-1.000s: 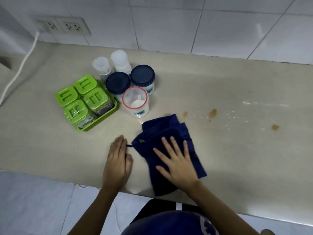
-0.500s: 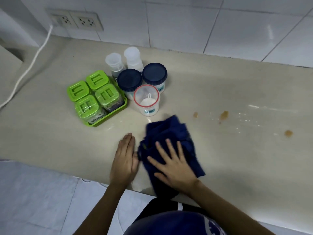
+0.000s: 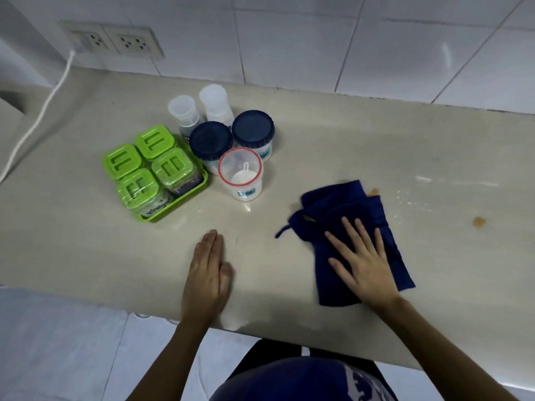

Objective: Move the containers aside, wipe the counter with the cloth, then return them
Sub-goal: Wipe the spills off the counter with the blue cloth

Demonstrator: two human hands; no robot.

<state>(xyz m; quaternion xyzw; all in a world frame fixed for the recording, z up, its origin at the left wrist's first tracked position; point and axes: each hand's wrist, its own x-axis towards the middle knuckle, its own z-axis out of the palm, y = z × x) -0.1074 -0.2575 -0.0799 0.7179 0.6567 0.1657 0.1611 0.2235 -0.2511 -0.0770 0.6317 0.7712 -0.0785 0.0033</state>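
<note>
A dark blue cloth (image 3: 347, 209) lies on the beige counter (image 3: 376, 146), and my right hand (image 3: 360, 256) presses flat on it with fingers spread. My left hand (image 3: 208, 270) rests flat on the bare counter, well left of the cloth. The containers stand grouped at the left: a green tray (image 3: 173, 208) with several green-lidded jars (image 3: 139, 189), two blue-lidded tubs (image 3: 211, 140) (image 3: 253, 128), a red-rimmed clear tub (image 3: 240, 172) with white powder and a scoop, and two small clear bottles (image 3: 183, 111) (image 3: 214, 101) behind.
Brown spots (image 3: 479, 222) (image 3: 373, 191) and white specks (image 3: 411, 201) mark the counter right of the cloth. A white cable (image 3: 37, 120) runs from wall sockets (image 3: 115, 40) at the back left. The counter's front edge (image 3: 260, 328) runs just under my wrists, above a tiled floor.
My right hand has slid the cloth to the right, away from my left hand and toward the brown spots. My left hand stays on the counter. The containers have not moved.
</note>
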